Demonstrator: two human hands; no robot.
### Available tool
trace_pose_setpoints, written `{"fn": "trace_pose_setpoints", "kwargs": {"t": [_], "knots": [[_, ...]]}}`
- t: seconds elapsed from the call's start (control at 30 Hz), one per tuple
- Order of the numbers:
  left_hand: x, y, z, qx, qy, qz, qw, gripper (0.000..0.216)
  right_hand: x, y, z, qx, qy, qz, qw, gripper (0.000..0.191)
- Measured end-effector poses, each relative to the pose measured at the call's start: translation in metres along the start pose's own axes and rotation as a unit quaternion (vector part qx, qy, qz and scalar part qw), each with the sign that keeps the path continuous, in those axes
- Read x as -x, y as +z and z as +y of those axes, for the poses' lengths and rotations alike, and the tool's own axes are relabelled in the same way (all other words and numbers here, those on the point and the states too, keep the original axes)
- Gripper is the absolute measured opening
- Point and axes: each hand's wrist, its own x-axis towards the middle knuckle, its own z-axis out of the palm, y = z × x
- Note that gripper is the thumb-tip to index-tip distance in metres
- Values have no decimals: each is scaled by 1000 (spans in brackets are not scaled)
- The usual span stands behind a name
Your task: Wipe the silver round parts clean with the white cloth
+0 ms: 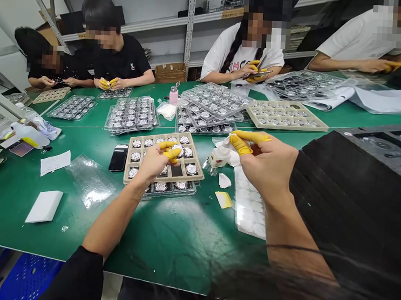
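Note:
My left hand (155,162), with yellow covers on thumb and forefinger, pinches a round watch part (178,149) with a pale face and dark rim. It is above a beige compartment tray (129,176), where several similar watch parts sit in square pockets. One pocket (177,170) near the front shows only its dark bottom. Under the beige tray lies a clear plastic tray (188,190) of more parts. My right hand (267,160), also with yellow finger covers, is closed on a crumpled white wipe (226,144), just over a small white box (217,160).
A black phone (118,158) lies left of the tray. Stacked clear trays (216,99) and a pink pump bottle (174,95) stand at the back. At right are a sheet of white pads (249,206) and a big black case (333,184). Several co-workers sit across the green table (169,238).

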Motion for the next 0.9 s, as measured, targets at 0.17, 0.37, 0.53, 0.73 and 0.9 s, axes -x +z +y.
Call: {"fn": "trace_pose_setpoints", "kwargs": {"t": [0.17, 0.37, 0.53, 0.73, 0.9], "knots": [[-4, -10, -2, -130, 28, -54, 990, 34, -1, -7, -5, 12, -40, -62, 997, 20], [-20, -25, -27, -536, 93, -158, 824, 30, -2, -4, -4, -53, -93, -133, 985, 21], [-19, -14, -37, -597, 109, -138, 782, 27, -3, -7, -10, -91, -56, -185, 977, 18], [-5, -24, -11, -734, 94, -79, 668, 27, -9, -20, -16, -158, 85, -266, 947, 26], [2, -33, -2, -768, 77, -137, 620, 37, -6, -15, -12, -37, 172, -219, 960, 21]]}}
